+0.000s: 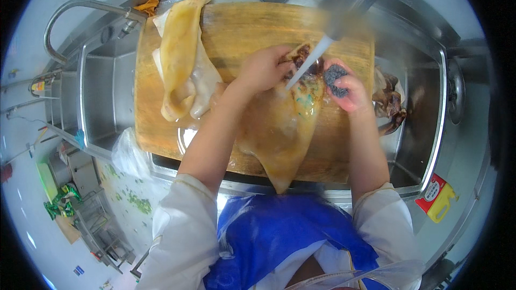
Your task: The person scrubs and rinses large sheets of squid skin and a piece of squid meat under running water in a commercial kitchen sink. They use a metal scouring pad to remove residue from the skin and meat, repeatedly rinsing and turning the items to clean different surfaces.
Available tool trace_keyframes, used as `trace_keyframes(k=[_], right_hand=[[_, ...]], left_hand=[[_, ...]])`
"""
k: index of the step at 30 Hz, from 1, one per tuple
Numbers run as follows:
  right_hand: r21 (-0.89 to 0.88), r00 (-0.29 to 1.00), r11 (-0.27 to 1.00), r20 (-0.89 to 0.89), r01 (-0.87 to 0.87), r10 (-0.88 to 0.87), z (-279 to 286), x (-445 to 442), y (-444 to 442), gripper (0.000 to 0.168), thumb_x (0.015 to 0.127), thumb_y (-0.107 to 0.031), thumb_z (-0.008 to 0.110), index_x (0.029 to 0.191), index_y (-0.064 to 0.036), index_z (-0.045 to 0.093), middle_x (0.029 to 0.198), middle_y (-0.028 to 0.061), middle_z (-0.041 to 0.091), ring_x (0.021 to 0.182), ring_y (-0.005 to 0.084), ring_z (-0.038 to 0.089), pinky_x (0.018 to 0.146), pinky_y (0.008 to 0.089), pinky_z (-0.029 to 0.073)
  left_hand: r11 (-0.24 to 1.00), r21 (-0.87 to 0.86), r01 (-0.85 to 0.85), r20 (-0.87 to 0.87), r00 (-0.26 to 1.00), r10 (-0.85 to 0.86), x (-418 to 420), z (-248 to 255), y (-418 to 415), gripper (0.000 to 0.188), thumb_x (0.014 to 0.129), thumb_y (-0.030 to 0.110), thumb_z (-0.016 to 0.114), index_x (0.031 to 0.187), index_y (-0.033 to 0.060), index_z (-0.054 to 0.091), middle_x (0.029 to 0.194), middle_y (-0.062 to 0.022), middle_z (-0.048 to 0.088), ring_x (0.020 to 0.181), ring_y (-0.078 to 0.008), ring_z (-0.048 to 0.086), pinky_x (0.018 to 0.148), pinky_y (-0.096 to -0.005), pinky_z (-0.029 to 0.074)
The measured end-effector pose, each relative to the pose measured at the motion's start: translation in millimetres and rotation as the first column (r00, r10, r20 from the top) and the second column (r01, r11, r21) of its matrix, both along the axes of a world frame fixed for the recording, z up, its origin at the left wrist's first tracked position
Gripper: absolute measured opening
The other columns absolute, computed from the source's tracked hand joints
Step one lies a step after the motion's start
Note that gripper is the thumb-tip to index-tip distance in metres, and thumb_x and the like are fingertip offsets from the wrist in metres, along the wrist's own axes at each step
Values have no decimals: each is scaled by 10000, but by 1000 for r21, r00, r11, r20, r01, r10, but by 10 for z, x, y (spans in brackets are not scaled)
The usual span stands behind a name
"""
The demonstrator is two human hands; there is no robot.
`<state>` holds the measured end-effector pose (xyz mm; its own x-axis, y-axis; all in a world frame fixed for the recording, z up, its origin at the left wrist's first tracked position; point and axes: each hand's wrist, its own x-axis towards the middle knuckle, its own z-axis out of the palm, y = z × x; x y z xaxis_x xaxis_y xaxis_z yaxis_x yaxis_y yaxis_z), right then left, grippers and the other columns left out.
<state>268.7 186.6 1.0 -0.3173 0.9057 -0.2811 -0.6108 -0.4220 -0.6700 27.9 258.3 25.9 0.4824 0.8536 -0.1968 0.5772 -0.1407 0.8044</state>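
A large wet piece of animal hide [278, 125], yellowish with dark brown patches at its top, lies on a wooden board [250, 20]. My left hand [268, 66] grips its upper edge by the dark patch. My right hand [350, 88] holds a grey scouring pad [336, 80] close to the right side of that patch. A white nozzle [310, 62] under a metal tap crosses in front of the hide. More pale yellow pieces of hide [177, 52] lie folded on the board's left part.
Steel sink basins flank the board; browned animal pieces [389, 100] lie in the right basin [423, 129]. A curved faucet [80, 2] stands at the upper left. A clear plastic bag [129, 153] hangs near the lower left corner. A yellow jug [441, 201] stands at the lower right.
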Motion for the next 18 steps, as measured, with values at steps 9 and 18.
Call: trace_keyframes(k=[9,18], right_hand=[[151,472,971,880,-187,-46,191,-92,-13,316,701,-45,650,1012,-23,599,932,73,579,869,190,576,766,312,458],[144,127,919,986,-367,-104,311,-153,72,337,688,-67,650,1004,27,580,889,198,595,844,322,589,788,367,469]], left_hand=[[841,524,-134,-98,972,216,267,-195,-220,232,812,171,661,1021,72,636,981,-167,608,974,-374,570,836,-477,451],[926,245,287,-322,925,-202,448,271,-1388,386,860,185,608,1196,-5,597,1259,-178,570,1227,-346,512,1059,-461,381]])
